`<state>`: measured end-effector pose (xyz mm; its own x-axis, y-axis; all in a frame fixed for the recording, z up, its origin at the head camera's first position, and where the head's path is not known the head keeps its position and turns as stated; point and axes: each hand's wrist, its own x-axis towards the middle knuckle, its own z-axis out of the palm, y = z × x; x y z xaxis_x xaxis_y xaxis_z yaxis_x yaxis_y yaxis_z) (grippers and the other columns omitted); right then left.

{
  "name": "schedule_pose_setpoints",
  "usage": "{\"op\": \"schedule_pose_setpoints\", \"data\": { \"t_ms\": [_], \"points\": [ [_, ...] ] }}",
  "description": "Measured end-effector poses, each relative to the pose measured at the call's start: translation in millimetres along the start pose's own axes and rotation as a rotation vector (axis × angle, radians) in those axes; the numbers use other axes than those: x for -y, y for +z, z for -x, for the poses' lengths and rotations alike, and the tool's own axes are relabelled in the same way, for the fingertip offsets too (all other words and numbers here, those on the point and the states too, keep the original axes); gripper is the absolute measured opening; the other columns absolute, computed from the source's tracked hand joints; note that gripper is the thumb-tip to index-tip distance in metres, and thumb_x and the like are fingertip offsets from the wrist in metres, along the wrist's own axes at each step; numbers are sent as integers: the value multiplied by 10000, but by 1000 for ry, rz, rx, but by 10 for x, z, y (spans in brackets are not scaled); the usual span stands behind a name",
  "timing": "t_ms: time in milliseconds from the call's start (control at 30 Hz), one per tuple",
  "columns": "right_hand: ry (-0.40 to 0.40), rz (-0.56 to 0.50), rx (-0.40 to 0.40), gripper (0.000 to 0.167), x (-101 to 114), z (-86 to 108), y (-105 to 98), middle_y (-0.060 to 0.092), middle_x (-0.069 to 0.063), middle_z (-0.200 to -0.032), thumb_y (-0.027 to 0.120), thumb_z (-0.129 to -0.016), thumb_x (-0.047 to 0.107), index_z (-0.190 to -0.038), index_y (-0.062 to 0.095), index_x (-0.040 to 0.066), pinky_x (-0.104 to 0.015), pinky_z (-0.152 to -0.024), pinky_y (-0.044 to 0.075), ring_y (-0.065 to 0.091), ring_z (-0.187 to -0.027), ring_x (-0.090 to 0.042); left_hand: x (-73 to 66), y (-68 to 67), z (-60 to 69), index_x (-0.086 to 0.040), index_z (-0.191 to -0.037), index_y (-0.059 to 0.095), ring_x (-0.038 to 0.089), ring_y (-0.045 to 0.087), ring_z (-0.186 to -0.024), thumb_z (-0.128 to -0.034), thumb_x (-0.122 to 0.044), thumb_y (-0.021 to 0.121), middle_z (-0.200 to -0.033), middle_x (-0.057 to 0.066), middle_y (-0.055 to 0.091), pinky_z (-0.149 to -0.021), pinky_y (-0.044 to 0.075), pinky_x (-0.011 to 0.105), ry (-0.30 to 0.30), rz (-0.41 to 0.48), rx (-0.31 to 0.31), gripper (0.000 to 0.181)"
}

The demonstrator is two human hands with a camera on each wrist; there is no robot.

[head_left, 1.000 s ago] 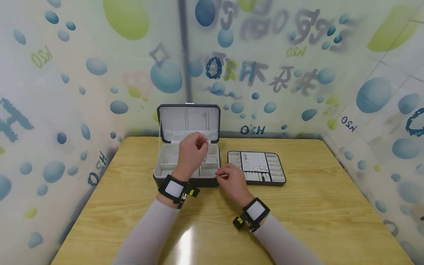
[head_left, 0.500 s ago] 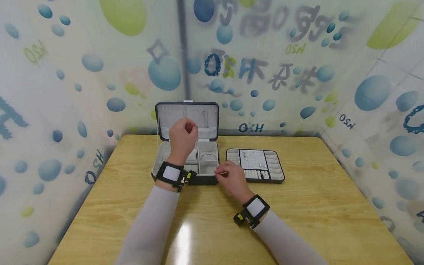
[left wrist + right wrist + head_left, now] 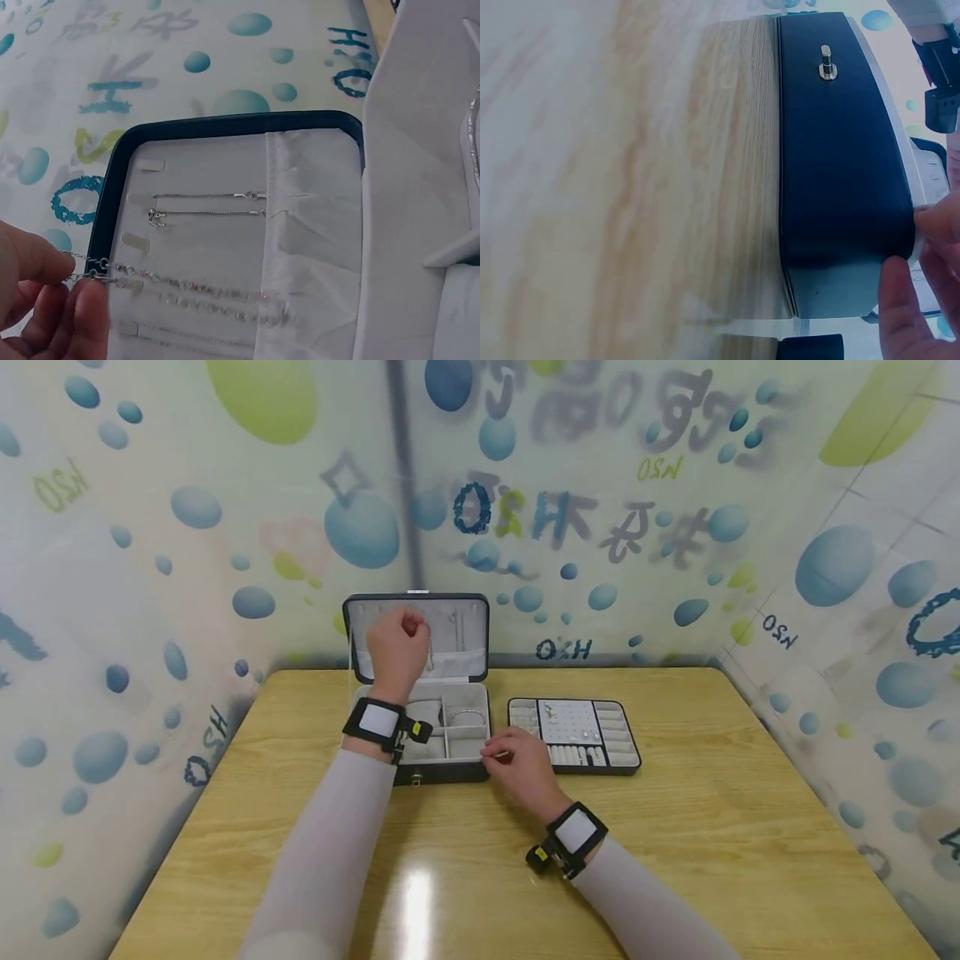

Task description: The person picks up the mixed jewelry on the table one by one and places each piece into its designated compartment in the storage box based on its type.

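Observation:
The dark jewelry box (image 3: 453,772) stands with its lid (image 3: 480,610) raised at the back and a pale lining inside. My left hand (image 3: 396,647), in front of the lid, pinches a silver beaded chain (image 3: 199,291) by its end, and the doubled chain hangs before the lining. Another silver necklace (image 3: 202,213) hangs on the lid, its lower part tucked into the gathered pocket (image 3: 315,225). At the box's right front corner my right hand (image 3: 521,768) grips the wall, thumb (image 3: 900,300) outside and fingers at the rim.
Right of the box lies a shallow jewelry tray (image 3: 600,771) with earrings and ring slots. A bracelet (image 3: 468,717) rests in a back compartment of the box. The wooden table (image 3: 712,793) meets a patterned wall (image 3: 600,510) behind the box.
My left hand has moved up and left with the chain, from above the box's compartments to the lid. The right hand keeps its place at the corner.

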<state>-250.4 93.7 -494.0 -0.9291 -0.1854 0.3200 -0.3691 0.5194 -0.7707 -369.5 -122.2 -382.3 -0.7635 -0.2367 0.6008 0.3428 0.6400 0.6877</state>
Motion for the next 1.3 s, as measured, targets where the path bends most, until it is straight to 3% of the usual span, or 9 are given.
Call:
{"op": "schedule_pose_setpoints", "data": {
  "t_ms": [333, 433, 833, 1300],
  "points": [
    [-5, 3, -2, 68, 11, 4, -12, 761, -24, -1082, 823, -895, 67, -959, 845, 73, -259, -811, 608, 709, -1007, -190, 2, 80, -227, -40, -964, 712, 307, 628, -869, -1022, -188, 647, -893, 150, 698, -761, 434, 349, -162, 30, -23, 172],
    [-20, -14, -3, 69, 4, 0, -11, 762, -37, -1079, 820, -892, 50, -957, 840, 55, -267, -805, 621, 717, -998, -203, -14, 110, -259, -51, -957, 704, 295, 623, -884, -1023, -200, 650, -904, 137, 693, -767, 443, 352, -186, 48, -28, 171],
    [-28, -38, -6, 59, -27, -5, 3, 760, -40, -1066, 819, -889, 46, -943, 836, 61, -245, -794, 619, 722, -969, -196, -10, 238, -354, -61, -939, 711, 306, 633, -894, -1022, -197, 661, -888, 130, 680, -776, 486, 405, -230, -2, -27, 167],
    [8, -51, -3, 48, 18, 1, -12, 769, -30, -1068, 820, -887, 37, -927, 839, 56, -237, -803, 608, 717, -1000, -193, -2, 336, -334, -73, -973, 661, 291, 613, -945, -1042, -188, 654, -960, 130, 675, -812, 483, 402, -270, -4, -42, 134]
  ]
}}
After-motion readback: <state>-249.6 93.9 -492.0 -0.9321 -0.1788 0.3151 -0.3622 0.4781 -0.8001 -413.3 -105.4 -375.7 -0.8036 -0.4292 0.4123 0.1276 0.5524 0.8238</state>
